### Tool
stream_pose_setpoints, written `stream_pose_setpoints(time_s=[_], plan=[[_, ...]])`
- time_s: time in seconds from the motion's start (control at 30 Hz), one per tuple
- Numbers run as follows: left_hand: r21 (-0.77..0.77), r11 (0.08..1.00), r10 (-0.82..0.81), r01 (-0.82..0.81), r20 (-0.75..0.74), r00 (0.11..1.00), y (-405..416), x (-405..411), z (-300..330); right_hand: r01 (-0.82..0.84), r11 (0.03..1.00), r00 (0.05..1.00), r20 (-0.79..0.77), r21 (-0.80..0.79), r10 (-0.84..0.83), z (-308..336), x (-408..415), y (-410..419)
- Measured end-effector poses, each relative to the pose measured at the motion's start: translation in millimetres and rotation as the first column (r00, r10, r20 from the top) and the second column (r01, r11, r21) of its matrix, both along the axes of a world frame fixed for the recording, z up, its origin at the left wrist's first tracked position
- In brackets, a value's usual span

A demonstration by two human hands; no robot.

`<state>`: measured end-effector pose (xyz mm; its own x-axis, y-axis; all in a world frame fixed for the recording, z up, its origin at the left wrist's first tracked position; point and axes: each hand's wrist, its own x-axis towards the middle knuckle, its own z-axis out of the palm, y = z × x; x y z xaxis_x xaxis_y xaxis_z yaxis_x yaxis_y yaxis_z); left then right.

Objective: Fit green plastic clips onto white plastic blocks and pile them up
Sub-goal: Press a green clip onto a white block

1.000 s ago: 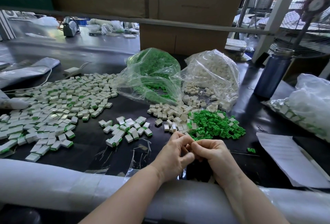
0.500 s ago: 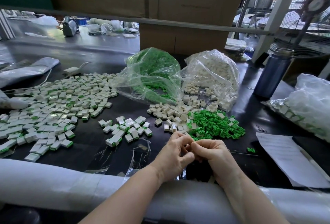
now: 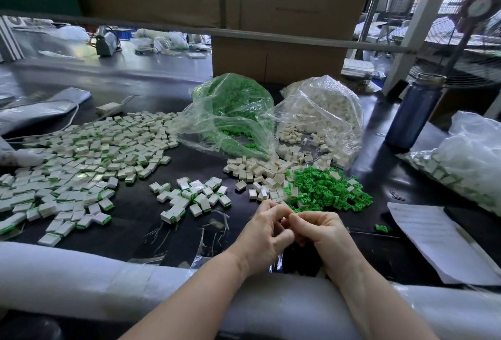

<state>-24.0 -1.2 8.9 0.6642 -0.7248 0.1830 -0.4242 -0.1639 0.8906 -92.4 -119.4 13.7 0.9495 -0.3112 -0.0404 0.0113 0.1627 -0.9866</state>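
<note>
Both hands meet at the near-centre edge of the dark worktop (image 3: 135,209), fingertips pressed together. Left hand (image 3: 264,236) and right hand (image 3: 322,234) have fingers curled inward, pinching at a common point; whatever they hold is hidden behind the fingers, cannot tell which part.

Loose green clips (image 3: 328,190) lie in a heap just beyond the right hand. Loose white blocks (image 3: 260,171) lie touching the heap's left side. One stray clip (image 3: 381,228) sits apart, right of the hands, near a paper sheet (image 3: 433,242).

Small batch of assembled units (image 3: 189,196) lies left of the hands. Large spread of assembled units (image 3: 81,160) covers the left worktop area.

Behind: clear bag w/ green clips (image 3: 233,114) and clear bag w/ white blocks (image 3: 322,114), side by side, mouths facing the heaps. Blue bottle (image 3: 412,114) stands upright at right. Another filled bag (image 3: 466,160) lies at far right.
</note>
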Motion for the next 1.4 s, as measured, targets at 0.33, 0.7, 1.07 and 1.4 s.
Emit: stream_pose_setpoints(time_s=[0.33, 0.7, 1.07, 1.4], plan=[[-0.048, 0.986, 0.157, -0.157, -0.012, 0.988, 0.8, 1.4, 3.7, 0.209, 0.964, 0.978, 0.049, -0.163, -0.204, -3.9, 1.6, -2.2], [-0.022, 0.99, 0.142, -0.143, -0.017, 0.99, 0.4, 4.3, -2.8, 0.235, 0.899, 0.972, 0.066, -0.368, -0.227, -5.5, 3.5, -2.0], [-0.132, 0.759, 0.609, -0.638, -0.204, 0.767, 9.4, 19.1, -7.0, 0.582, 0.683, 0.793, 0.121, -0.44, -0.598, -14.1, 4.2, -18.2], [0.007, 0.674, 0.737, -0.739, -0.078, 0.671, 8.6, 24.8, -10.5, 0.509, 0.651, 0.79, 0.005, -0.563, -0.613, -18.5, 5.5, -22.1]])
